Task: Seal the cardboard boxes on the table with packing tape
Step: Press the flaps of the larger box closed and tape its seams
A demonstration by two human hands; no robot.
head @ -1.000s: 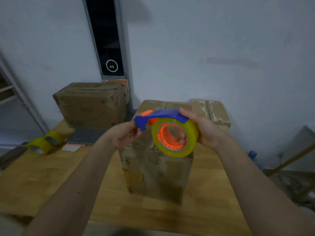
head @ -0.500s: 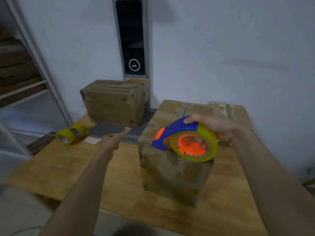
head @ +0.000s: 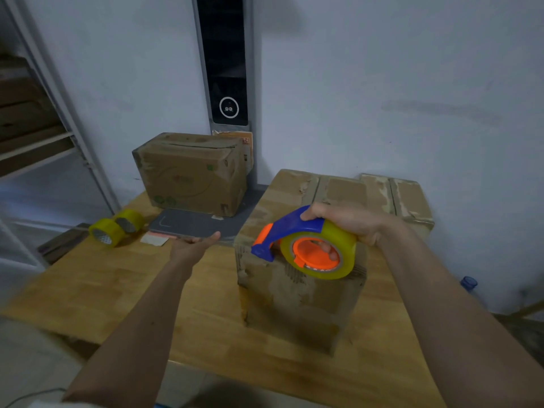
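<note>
Cardboard box, the nearest of three, stands upright near the middle of the wooden table; its top flaps lie flat and we see torn, worn patches on its faces. We note a second box standing at the back left against the wall, and a third box lying behind the nearest one to the right.

We find the right hand curled round the tape dispenser, the fingers over its blue handle and the fingertips showing inside the orange hub. The dispenser carries a yellowish tape roll and is held above the near upper edge of the nearest box; we cannot tell whether it touches the cardboard.

We find the left hand holding nothing, fingers straight and close together, reaching over the table to the left of the nearest box and pointing toward a dark flat pad.

Two spare tape rolls lie at the table's left edge, with a small pale card just beside them. A tall dark panel is mounted on the wall behind.
</note>
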